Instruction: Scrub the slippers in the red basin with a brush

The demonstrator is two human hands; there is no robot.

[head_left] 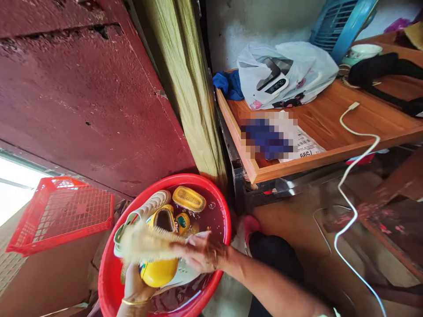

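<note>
My left hand (136,281), with a bracelet at its wrist, is closed around a yellow shoe (160,273) over a red basin (227,215) of dark water. My right hand (206,253) grips a pale scrub brush (147,244), smeared by motion, with its bristles up. The brush passes across the front of the held shoe and hides part of it. Behind it in the basin are a small yellow shoe (164,219), a yellow sole (189,199) turned up, and a cream ridged shoe (155,202). A white item (187,274) lies beneath my right hand.
A red plastic basket (76,209) stands left of the basin, by a dark red door (82,88). A greenish curtain (188,88) hangs behind. At right, a wooden tabletop (325,114) bears a plastic bag (310,66); a white cable (343,189) hangs over its edge.
</note>
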